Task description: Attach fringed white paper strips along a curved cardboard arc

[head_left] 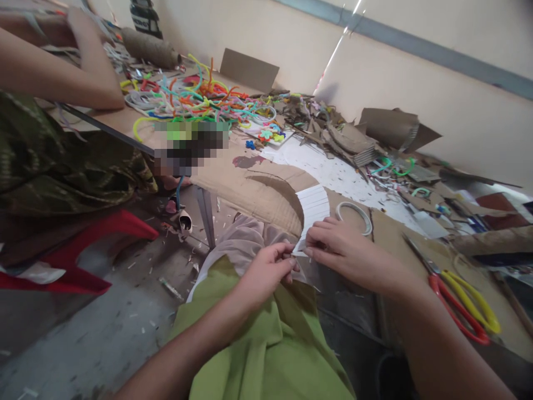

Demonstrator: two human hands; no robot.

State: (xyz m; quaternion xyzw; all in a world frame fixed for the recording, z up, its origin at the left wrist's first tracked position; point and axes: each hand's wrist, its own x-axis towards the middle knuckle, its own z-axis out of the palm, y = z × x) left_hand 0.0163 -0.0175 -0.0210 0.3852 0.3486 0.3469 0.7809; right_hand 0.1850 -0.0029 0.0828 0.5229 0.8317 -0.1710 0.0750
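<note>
My left hand and my right hand meet at the table's near edge, both pinching the lower end of a white pleated paper strip. The strip lies folded in narrow bands on the brown cardboard sheet and runs away from my fingers. A white ring lies just beyond my right hand. Red and yellow scissors rest on the table right of my right forearm.
Another person sits at the left, an arm resting on the table. A heap of coloured pipe cleaners and cardboard scraps fill the far side. A red plastic chair stands on the littered floor.
</note>
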